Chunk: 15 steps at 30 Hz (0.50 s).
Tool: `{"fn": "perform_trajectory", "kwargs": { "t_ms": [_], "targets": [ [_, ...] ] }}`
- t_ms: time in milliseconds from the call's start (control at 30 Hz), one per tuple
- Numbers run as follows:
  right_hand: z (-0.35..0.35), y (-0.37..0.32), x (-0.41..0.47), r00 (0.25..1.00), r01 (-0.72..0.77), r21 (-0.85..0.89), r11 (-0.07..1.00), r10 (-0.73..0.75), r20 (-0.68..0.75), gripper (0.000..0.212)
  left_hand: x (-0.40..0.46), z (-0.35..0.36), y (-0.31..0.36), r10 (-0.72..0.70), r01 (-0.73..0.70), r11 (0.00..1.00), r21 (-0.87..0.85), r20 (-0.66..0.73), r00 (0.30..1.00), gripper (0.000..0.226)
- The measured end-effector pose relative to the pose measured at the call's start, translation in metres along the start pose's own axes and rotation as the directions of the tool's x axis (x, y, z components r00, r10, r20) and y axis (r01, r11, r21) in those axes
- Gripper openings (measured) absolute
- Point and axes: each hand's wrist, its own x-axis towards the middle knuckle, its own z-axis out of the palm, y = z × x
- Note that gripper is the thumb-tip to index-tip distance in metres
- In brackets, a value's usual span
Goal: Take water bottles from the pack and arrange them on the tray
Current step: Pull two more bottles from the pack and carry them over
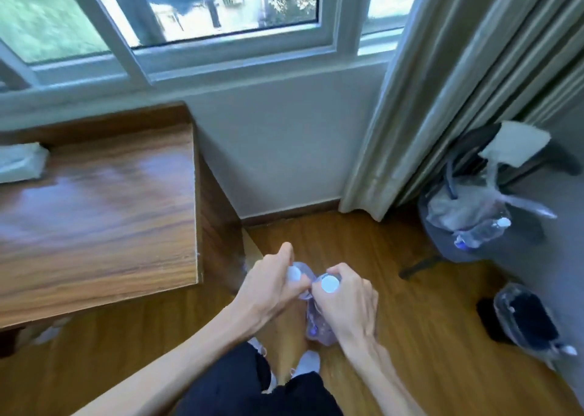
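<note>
Two clear water bottles with white caps hang upright over the wooden floor just right of the desk. My left hand (271, 289) is closed around the neck of the left bottle (294, 273). My right hand (347, 302) grips the right bottle (329, 284), whose body with a purple label shows below my fingers. The two bottles touch each other. No tray is in view. The left bottle's body is mostly hidden behind my hand.
A wooden desk (94, 219) fills the left, with a white tissue pack (19, 163) at its far edge. A dark bin (467, 232) holding an empty bottle (483, 230) stands at right by the curtain (442, 84). A plastic-wrapped dark object (527, 317) lies on the floor.
</note>
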Motion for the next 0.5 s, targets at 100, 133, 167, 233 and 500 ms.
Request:
{"fn": "perform_trajectory", "kwargs": {
  "t_ms": [100, 133, 167, 233, 500],
  "targets": [
    [-0.018, -0.041, -0.007, 0.989, 0.145, -0.023, 0.989, -0.144, 0.015, 0.027, -0.019, -0.045, -0.007, 0.000, -0.001, 1.000, -0.016, -0.084, 0.996, 0.033],
    [-0.022, -0.058, -0.010, 0.983, 0.184, -0.030, 0.982, -0.183, 0.028, 0.027, -0.025, -0.060, -0.011, -0.017, 0.015, 1.000, -0.019, -0.119, 0.993, 0.033],
    [-0.025, -0.075, -0.012, 0.975, 0.219, -0.034, 0.975, -0.217, 0.041, 0.027, -0.031, -0.075, -0.016, -0.031, 0.029, 0.999, -0.015, -0.153, 0.988, 0.032],
    [-0.024, -0.111, -0.017, 0.956, 0.290, -0.029, 0.956, -0.289, 0.055, 0.029, -0.044, -0.105, -0.028, -0.044, 0.047, 0.999, 0.006, -0.227, 0.973, 0.029],
    [0.036, -0.257, -0.059, 0.886, 0.456, 0.014, 0.890, -0.455, 0.084, 0.034, -0.109, -0.214, -0.129, -0.165, 0.168, 0.985, -0.032, -0.421, 0.892, 0.034]
  ]
}}
